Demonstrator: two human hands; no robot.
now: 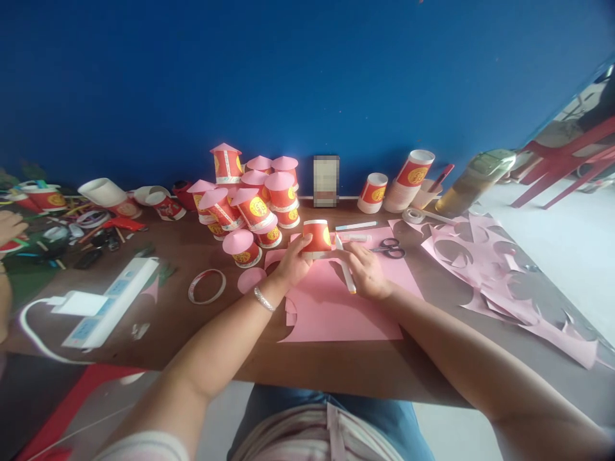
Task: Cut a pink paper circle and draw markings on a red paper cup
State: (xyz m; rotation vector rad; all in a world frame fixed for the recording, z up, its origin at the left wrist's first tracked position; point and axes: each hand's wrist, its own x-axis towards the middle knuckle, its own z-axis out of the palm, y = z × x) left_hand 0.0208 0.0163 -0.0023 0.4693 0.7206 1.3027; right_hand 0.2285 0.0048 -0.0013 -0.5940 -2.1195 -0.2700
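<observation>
My left hand (pixel 298 259) is closed around a red paper cup (pixel 316 238) with a yellow emblem and pale bands at top and bottom. Close to the cup's right side, my right hand (pixel 364 267) grips a white marker (pixel 348 276), its narrow end pointing up. Both hands are above pink paper sheets (pixel 346 314) on the brown table. Behind my right hand lie scissors (pixel 391 248) with dark handles and a white pen (pixel 356 226). Left of my left wrist is a pink paper disc (pixel 251 280).
Red cups with pink cone tops (pixel 257 208) stand clustered at the back left. A power strip (pixel 113 304) and tape roll (pixel 206 286) lie left. Pink paper scraps (pixel 504 282), stacked cups (pixel 410 182) and a bottle (pixel 473 182) are right. Another person's hand (pixel 10 227) shows far left.
</observation>
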